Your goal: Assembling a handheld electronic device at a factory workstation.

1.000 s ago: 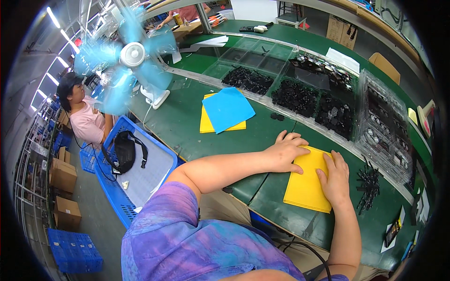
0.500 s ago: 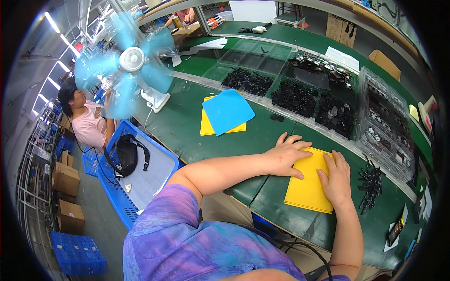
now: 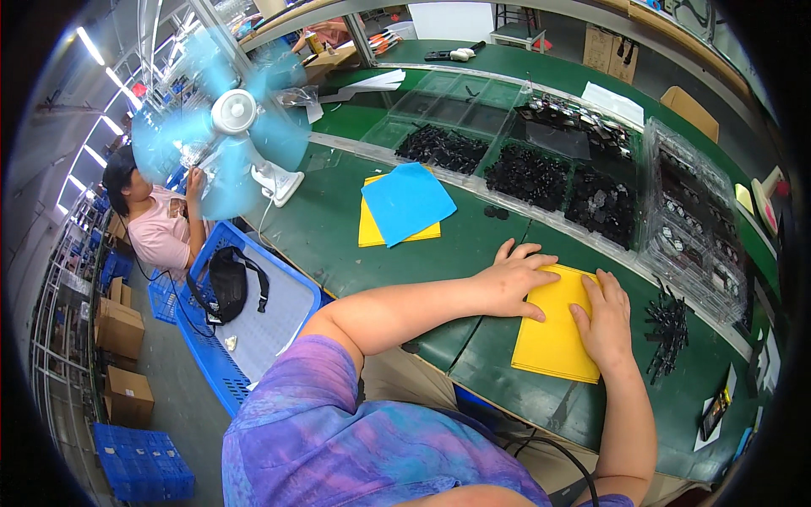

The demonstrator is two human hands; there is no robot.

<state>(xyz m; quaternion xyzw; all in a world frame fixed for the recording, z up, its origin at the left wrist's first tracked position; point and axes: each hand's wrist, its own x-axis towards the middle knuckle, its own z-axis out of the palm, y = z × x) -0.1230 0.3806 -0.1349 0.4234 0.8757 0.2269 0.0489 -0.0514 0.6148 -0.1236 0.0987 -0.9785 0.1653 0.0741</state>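
One yellow sheet (image 3: 553, 334), two hands flat

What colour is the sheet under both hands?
Plain yellow: the sheet lies flat on the green table, seen in the head view.

The person wears a short-sleeved purple-and-blue mottled shirt, perhaps tie-dyed; forearms bare.

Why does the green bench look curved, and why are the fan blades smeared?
Head view: the fisheye lens bends the green bench toward the dark round rim; the fan blades show as a pale blue blur, while the left hand, right hand and yellow sheet look sharp; the ceiling light strips glare white.
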